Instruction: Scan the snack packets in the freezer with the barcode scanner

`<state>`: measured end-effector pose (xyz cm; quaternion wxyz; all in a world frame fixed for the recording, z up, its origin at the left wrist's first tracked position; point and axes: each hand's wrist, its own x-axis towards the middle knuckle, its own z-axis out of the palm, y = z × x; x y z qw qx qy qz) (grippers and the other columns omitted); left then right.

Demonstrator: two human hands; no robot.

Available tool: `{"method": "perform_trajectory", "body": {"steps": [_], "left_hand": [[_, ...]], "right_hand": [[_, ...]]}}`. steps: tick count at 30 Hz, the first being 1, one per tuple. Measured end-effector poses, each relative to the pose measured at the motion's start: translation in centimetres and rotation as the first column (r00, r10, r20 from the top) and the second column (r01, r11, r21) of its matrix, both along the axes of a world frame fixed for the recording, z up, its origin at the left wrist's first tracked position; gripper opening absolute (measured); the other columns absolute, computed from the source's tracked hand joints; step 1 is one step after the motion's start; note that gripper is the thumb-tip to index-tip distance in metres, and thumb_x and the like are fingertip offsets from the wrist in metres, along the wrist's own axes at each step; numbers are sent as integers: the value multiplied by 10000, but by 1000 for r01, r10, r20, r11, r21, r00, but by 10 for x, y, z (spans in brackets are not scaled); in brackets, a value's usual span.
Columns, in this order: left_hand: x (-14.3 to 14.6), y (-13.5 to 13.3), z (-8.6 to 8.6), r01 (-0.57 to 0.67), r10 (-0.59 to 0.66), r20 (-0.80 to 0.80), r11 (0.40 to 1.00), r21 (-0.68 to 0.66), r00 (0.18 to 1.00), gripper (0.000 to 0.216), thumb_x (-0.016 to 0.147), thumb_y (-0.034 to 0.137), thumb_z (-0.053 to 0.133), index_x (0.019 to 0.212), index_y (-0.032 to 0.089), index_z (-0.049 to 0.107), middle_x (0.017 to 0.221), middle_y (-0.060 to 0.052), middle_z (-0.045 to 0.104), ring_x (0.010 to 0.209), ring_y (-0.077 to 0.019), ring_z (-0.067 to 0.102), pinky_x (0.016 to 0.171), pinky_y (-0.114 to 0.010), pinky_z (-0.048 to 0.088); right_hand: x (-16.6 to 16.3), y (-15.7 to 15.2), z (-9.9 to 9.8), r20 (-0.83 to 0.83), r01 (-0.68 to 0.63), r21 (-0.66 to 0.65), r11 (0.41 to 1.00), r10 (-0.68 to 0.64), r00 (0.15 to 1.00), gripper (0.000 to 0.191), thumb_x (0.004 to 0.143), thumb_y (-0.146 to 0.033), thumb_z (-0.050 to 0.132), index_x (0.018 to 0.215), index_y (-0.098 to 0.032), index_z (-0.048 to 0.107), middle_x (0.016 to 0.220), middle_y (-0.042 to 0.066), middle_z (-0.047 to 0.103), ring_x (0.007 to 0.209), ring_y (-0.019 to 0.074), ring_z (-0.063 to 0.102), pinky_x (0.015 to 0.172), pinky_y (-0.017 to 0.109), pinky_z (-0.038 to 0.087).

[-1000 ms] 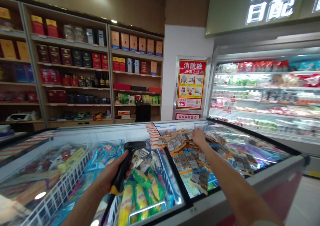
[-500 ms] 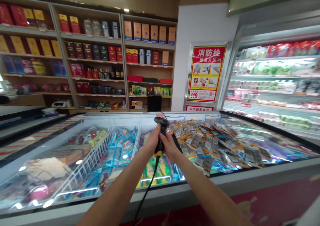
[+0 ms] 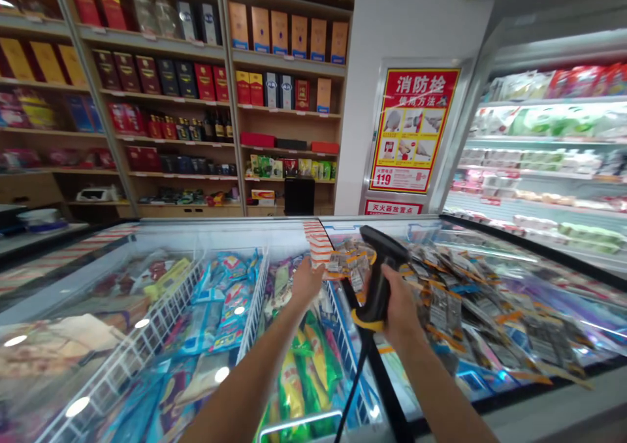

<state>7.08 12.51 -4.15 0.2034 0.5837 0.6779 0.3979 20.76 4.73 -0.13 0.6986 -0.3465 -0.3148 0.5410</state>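
Observation:
My right hand is closed round the handle of a black and yellow barcode scanner, its head tilted up to the left. From its base a dark cable hangs down. My left hand is off the scanner and reaches forward over the chest freezer, fingers stretched out, with nothing visible in it. Close to its fingertips are a red-and-white striped strip and grey packets with orange edges; I cannot tell whether it touches them. More such packets lie heaped to the right of my right hand.
White wire baskets divide the freezer, holding blue packs and green-yellow packs. A dark lid edge runs beneath the scanner. Beyond stand shelves of boxes, a red fire-hydrant poster and a lit chiller.
My left hand has let go of the scanner and moved forward, apart from it. My right hand has carried the scanner right and closer. The view has shifted nearer the freezer.

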Motion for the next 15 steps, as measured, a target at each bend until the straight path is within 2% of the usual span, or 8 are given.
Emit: {"method": "perform_trajectory", "body": {"steps": [3,6,10,12,15], "left_hand": [[12,28,-11,-89,83,-167,996,-26,982,441,732,443,411,1033,131,495,1014,-143,582,956,-255,516,750,-333,372],[19,41,-15,-133,115,-334,991,-31,936,485,673,446,487,1050,142,482,1011,-129,582,978,-278,492,774,-363,348],[14,42,-18,-52,-20,-386,983,-175,922,472,691,394,477,1097,154,463,916,-91,619,899,-239,536,762,-347,344],[12,38,-19,-74,7,-416,987,-146,909,489,732,427,410,1128,142,441,931,-100,611,908,-232,533,762,-343,340],[15,31,-22,-108,69,-502,993,-48,862,519,741,449,388,1141,120,427,999,-124,584,957,-238,504,787,-342,321]], "right_hand": [[11,9,2,94,86,-46,995,-82,992,259,602,-387,599,660,-148,520,454,-38,511,387,93,474,351,191,364],[16,13,-6,100,18,-95,995,-8,995,253,584,-361,625,676,-156,509,466,-40,518,400,97,490,363,192,367],[20,12,-12,-42,-127,-230,965,120,992,313,622,-441,581,715,-150,514,478,-24,528,388,96,484,351,195,354],[22,12,-12,-66,-144,-294,945,130,989,354,634,-489,555,713,-146,520,482,-14,534,390,97,483,347,196,349],[23,14,-11,-10,-87,-347,934,90,996,345,609,-481,594,673,-150,518,470,-18,532,397,95,485,347,189,343]]}}
